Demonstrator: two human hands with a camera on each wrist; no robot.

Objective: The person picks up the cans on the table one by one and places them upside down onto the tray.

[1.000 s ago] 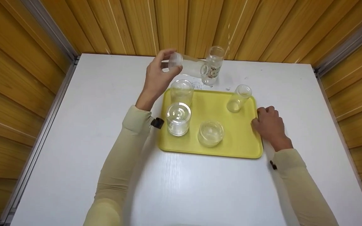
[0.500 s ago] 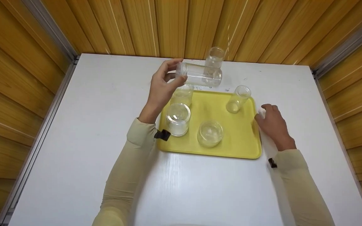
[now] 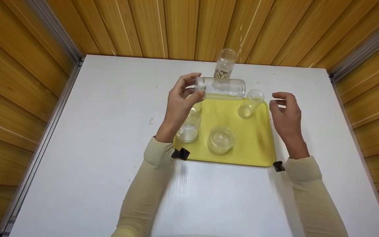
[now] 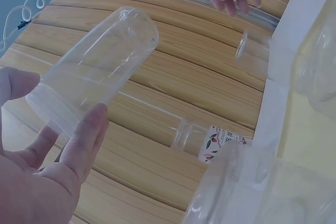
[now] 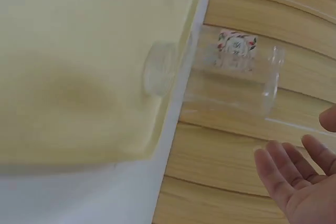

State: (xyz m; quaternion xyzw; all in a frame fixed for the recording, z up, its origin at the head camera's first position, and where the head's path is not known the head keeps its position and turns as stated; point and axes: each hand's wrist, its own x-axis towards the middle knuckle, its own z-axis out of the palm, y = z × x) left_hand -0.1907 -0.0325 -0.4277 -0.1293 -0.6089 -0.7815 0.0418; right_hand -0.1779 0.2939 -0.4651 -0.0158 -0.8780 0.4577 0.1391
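My left hand (image 3: 183,105) grips a clear plastic jar (image 3: 225,88) round its frosted screw-cap end. The jar lies nearly level above the tray's back edge, its base pointing right; in the left wrist view it looks see-through, with nothing visible inside. To the right of the yellow tray (image 3: 252,148), my right hand (image 3: 286,120) is raised with bent, spread fingers and nothing in it. Nearest to that hand is a slim clear jar (image 3: 250,103) at the tray's back right corner. A low round jar (image 3: 220,140) stands near the tray's front.
Behind the tray a tall clear jar with a floral label (image 3: 223,73) stands on the white table (image 3: 110,131). Another clear jar (image 3: 189,126) sits on the tray's left side, partly behind my left hand; one more beyond it is mostly hidden. Wood-look panels (image 3: 176,29) enclose the table.
The held jar has moved right and toward me, and its base has swung round to the right. My right hand has left the tray's right edge and risen, moving away from me.
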